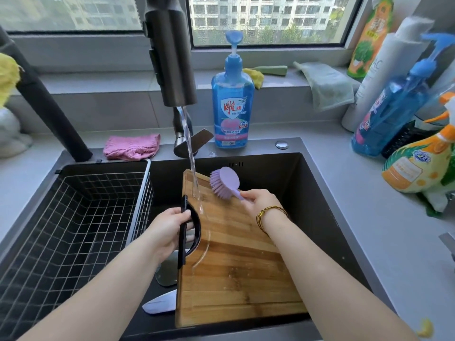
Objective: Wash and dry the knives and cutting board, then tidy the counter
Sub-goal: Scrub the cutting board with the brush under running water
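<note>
Behind the dark sink [320, 183]: blue pump bottle of dish soap [232, 102] upright on the rim, pink cloth [131, 146] crumpled to its left, round silver button [282, 144] to its right. On the window ledge: a pale green cloth [328, 84] draped over the edge, a yellow-and-green sponge [261, 72] behind the pump bottle. At right on the counter [357, 205]: second blue pump bottle [389, 112] leaning, orange spray bottle [418, 166] tilted in front of it, white tube [379, 70] and orange-green bottle [369, 35] further back. Black wire basket [73, 217] filling the left part of the sink. Dark faucet head [172, 57] hanging over the middle, water stream [190, 153] falling onto the upper left part of the wooden cutting board [236, 262].

Cutting board tilted inside the sink, far edge raised. Knife blade [160, 303] lying at the sink bottom just left of the board's near corner, partly hidden beneath it; a shiny metal piece [167, 271] above it, unclear what.

Left hand [167, 230] wrapped around the black handle [183, 232] on the board's left edge, fingers curled through the cutout. Right hand [261, 200] closed on the stem of a lilac dish brush [225, 180], bristles down against the board just right of the stream. Woven bracelet [269, 215] on the right wrist. Both forearms reaching in from below.
</note>
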